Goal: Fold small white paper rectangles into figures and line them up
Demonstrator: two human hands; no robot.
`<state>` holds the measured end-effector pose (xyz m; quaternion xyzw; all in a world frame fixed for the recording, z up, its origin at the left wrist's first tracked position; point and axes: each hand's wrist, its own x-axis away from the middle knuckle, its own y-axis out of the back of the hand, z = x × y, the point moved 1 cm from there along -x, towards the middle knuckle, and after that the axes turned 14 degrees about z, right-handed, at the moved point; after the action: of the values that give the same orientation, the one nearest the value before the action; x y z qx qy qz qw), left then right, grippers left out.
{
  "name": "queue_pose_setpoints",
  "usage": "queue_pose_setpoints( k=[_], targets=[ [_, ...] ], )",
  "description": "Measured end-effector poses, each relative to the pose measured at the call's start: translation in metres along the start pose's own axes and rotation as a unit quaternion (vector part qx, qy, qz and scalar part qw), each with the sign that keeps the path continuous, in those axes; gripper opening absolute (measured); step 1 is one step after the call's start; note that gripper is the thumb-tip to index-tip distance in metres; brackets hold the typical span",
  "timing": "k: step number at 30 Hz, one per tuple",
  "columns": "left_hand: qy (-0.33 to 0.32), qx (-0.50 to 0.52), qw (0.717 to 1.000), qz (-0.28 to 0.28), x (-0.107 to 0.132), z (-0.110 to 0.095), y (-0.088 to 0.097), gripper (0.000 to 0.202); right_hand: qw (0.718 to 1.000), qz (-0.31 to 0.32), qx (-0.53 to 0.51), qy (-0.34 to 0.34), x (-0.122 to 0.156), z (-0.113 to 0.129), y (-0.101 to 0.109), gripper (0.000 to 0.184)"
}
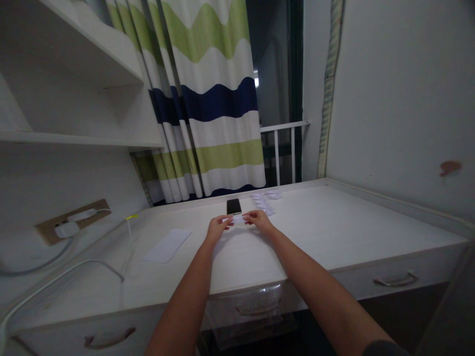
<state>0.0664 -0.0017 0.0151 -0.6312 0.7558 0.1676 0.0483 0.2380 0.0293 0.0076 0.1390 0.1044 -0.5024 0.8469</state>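
My left hand [219, 226] and my right hand [259, 220] pinch the two ends of a small strip of white paper [238, 220], held just above the desk. Its folds are too small to make out. Right behind the strip lies a dark phone [233, 206], flat on the desk. Several crumpled-looking folded white paper pieces [261, 201] lie in a group beyond my right hand. To the left of my left hand rests a flat stack or sheet of white paper [167, 245].
The white desk [304, 232] has drawers with metal handles [396, 281] along its front. A power strip [70, 222] with plugs and a loose cable [92, 262] sits at the left. Behind hangs a striped curtain [222, 99], with a shelf [81, 141] overhead at the left.
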Motion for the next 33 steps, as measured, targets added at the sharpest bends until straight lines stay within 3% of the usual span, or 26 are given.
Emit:
queue_pose_setpoints(
  k=[12, 21, 27, 33],
  targets=[
    [0.014, -0.017, 0.999, 0.025, 0.001, -0.003, 0.003, 0.026, 0.989, 0.036, 0.14, -0.013, 0.0, -0.001, 0.009, 0.018],
    [0.026, -0.015, 0.999, 0.031, 0.002, -0.005, 0.003, 0.028, 0.983, 0.03, 0.18, 0.031, -0.002, -0.004, 0.012, 0.016],
    [0.03, -0.068, 0.997, 0.007, 0.003, -0.003, 0.004, 0.029, 0.981, 0.016, 0.188, 0.044, -0.001, -0.002, 0.009, 0.016],
    [-0.006, -0.142, 0.989, -0.047, -0.001, 0.004, 0.009, 0.029, 0.969, -0.035, 0.237, 0.069, -0.002, -0.005, 0.005, 0.019]
  ],
)
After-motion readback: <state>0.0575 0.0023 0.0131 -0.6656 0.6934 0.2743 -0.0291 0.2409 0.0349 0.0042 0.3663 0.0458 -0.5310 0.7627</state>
